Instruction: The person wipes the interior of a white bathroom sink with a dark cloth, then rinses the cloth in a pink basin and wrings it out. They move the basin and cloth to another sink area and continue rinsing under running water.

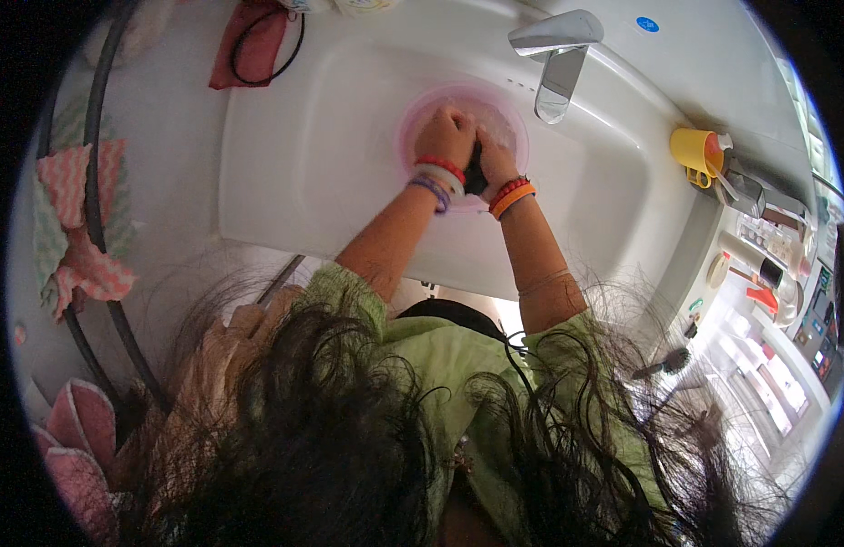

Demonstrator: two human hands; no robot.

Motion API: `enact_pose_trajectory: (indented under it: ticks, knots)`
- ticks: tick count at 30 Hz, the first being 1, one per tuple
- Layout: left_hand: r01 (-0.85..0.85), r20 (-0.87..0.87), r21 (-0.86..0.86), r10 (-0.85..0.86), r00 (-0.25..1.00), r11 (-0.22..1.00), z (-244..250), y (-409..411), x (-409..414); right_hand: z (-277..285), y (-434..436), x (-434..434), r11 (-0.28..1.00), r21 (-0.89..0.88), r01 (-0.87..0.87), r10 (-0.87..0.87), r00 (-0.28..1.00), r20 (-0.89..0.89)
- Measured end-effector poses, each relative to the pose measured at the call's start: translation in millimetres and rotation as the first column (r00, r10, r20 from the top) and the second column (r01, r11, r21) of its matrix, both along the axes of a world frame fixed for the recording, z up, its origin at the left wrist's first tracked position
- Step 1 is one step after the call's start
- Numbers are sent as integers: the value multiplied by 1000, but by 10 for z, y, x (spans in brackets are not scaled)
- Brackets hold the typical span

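Observation:
A round pink translucent basin (406, 130) stands in a white sink (347, 157), with what looks like sudsy water in it. My left hand (441, 140) is curled in a fist over the basin, knuckles up. Close beside it, my right hand (497, 161) grips a dark, soft-looking item (474, 179), perhaps cloth. The item shows between the two hands; most of it is hidden by them. Both hands seem closed on it. Bracelets circle both wrists.
A chrome faucet (559, 82) reaches over the sink's far right side. A yellow mug (692, 149) sits on the right ledge near a shelf of toiletries. At the far left, a red cloth (250, 51) lies under a black loop, and striped cloths (87, 267) hang by dark pipes.

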State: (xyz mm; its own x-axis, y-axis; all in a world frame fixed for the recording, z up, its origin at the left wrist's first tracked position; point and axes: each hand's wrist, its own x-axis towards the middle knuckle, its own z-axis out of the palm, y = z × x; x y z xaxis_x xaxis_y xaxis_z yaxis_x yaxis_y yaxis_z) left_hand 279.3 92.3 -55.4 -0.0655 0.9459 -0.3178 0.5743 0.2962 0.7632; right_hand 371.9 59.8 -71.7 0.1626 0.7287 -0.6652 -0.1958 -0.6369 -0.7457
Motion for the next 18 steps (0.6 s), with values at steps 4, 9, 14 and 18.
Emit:
enact_pose_trajectory:
  ticks: [4,9,14,18]
  knots:
    - [160,-104,121,-148,984,980,-47,68,-84,30,70,128,998,57,7,-10,999,41]
    - [318,-361,-220,-380,852,922,-386,47,-163,-319,-62,130,890,-242,-387,377,323,868]
    - [193,-245,112,-161,956,975,-65,-48,-32,-302,19,189,892,-177,416,-450,858,-247]
    - [91,330,179,-147,933,980,-29,-282,148,-153,21,134,857,-237,458,-516,760,-394]
